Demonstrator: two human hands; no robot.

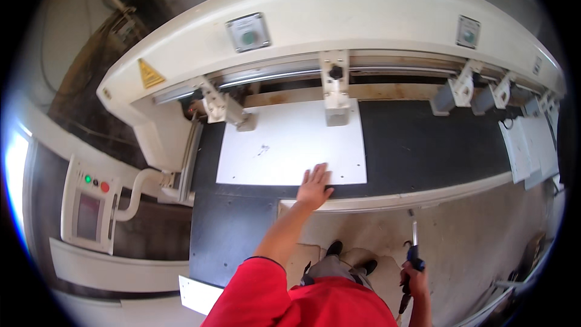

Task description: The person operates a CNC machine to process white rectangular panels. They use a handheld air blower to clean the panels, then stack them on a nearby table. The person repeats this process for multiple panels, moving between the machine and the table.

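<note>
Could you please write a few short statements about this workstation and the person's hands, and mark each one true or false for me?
1. The left hand lies on the near edge of the white panel. True.
2. The right hand is empty. False: it grips a gun-shaped tool.
3. The tool's long nozzle touches the white panel. False: it is apart from the panel, off to its right.
4. A yellow triangular sign is on the left part of the cream machine. True.
5. The control box is on the person's right. False: it is on the left.
6. Bare dark worktop shows to the right of the white panel. True.
</note>
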